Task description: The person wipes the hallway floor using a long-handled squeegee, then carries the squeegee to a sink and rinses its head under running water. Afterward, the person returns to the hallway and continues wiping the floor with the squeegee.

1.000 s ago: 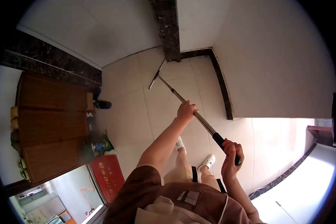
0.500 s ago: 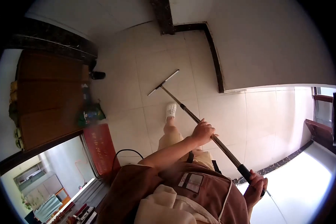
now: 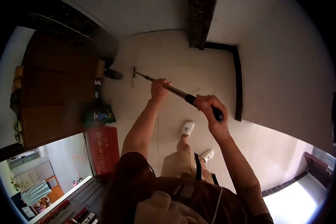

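Because the blade [image 3: 134,71] of the squeegee [image 3: 177,91] lies just beside a dark object [image 3: 114,75] near the wooden cabinet [image 3: 59,89], a push too far to the person's left in the head view could knock or snag that object. A longer stroke on that side might also reach the green bag [image 3: 107,115]. The pole narrows toward the blade and looks telescopic, so a loose joint could let it slide or twist under pressure. Any wetness on the tiled floor [image 3: 175,69], which I cannot judge, could make the white clogs [image 3: 188,128] slip. If the handle end swings wide, it could strike the dark baseboard [image 3: 238,80] at the wall on the right.

As for the grip, the left hand [image 3: 159,89] is wrapped around the metal pole, ahead of the other. The right hand [image 3: 212,106] grasps the black handle, its butt showing beyond the palm. Both have fingers curled in; how hard they squeeze, I cannot tell. The blade appears to be at floor level, though its contact is unclear.
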Demonstrator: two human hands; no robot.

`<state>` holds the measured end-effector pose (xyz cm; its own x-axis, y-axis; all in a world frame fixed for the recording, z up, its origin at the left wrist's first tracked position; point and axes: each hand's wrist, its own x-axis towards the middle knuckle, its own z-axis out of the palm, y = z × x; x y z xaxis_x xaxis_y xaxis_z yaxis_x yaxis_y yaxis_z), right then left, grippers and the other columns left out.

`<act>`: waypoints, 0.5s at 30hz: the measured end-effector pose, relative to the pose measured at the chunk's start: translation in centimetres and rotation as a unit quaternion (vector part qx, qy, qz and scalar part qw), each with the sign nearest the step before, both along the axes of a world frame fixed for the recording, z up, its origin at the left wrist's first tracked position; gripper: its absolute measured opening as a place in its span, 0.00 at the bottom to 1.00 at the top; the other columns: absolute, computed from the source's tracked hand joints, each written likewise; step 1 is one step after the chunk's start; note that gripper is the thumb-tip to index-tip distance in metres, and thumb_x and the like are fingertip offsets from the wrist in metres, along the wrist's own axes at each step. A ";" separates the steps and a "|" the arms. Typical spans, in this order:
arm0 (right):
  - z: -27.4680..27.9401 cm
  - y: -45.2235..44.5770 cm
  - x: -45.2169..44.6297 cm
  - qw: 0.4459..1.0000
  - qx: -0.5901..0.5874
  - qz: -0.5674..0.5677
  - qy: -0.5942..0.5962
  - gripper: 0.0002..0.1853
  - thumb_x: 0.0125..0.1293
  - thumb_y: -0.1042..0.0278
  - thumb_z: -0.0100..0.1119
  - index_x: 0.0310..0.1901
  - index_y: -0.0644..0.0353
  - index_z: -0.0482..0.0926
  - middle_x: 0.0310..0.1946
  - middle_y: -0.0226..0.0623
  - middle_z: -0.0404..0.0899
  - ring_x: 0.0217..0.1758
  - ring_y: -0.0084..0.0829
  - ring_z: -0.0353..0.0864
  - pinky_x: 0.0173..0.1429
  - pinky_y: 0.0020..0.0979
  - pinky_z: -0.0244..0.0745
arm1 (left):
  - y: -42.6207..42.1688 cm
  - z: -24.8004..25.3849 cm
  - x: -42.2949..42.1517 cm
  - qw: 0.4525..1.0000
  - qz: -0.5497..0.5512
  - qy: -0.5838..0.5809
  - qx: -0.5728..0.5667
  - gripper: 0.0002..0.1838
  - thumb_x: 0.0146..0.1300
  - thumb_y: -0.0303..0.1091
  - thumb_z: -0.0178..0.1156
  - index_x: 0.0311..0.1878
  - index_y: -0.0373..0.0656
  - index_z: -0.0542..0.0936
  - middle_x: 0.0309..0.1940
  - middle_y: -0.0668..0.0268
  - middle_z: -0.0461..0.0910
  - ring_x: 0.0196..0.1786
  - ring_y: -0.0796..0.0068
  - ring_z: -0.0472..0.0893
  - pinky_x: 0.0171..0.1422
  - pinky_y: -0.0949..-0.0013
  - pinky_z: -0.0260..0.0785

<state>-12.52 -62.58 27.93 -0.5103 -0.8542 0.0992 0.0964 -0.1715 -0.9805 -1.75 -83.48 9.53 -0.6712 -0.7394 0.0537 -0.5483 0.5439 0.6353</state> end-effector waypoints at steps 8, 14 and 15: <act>-0.1 2.2 -2.1 0.967 0.161 -0.195 0.039 0.08 0.59 0.70 0.48 0.30 0.66 0.74 0.34 0.36 0.73 0.40 0.27 0.71 0.48 0.25 0.64 | 0.2 -7.0 -5.0 0.979 -0.097 0.129 -0.120 0.11 0.43 0.42 0.59 0.16 0.45 0.74 0.16 0.60 0.70 0.26 0.58 0.71 0.35 0.57 0.62; 9.8 17.4 -0.5 0.893 0.153 -0.423 -0.012 0.06 0.60 0.71 0.43 0.29 0.65 0.65 0.28 0.38 0.70 0.36 0.30 0.70 0.54 0.37 0.63 | 18.9 4.6 -11.2 0.957 -0.249 0.142 0.031 0.14 0.46 0.43 0.55 0.13 0.44 0.73 0.15 0.60 0.71 0.24 0.60 0.70 0.34 0.60 0.58; 12.3 17.8 1.1 0.815 0.228 -0.532 -0.001 0.07 0.61 0.72 0.41 0.26 0.64 0.63 0.26 0.37 0.68 0.33 0.30 0.68 0.56 0.41 0.61 | 21.8 5.0 -11.6 0.951 -0.278 0.124 0.049 0.16 0.49 0.44 0.54 0.14 0.43 0.73 0.16 0.61 0.72 0.26 0.61 0.71 0.36 0.60 0.59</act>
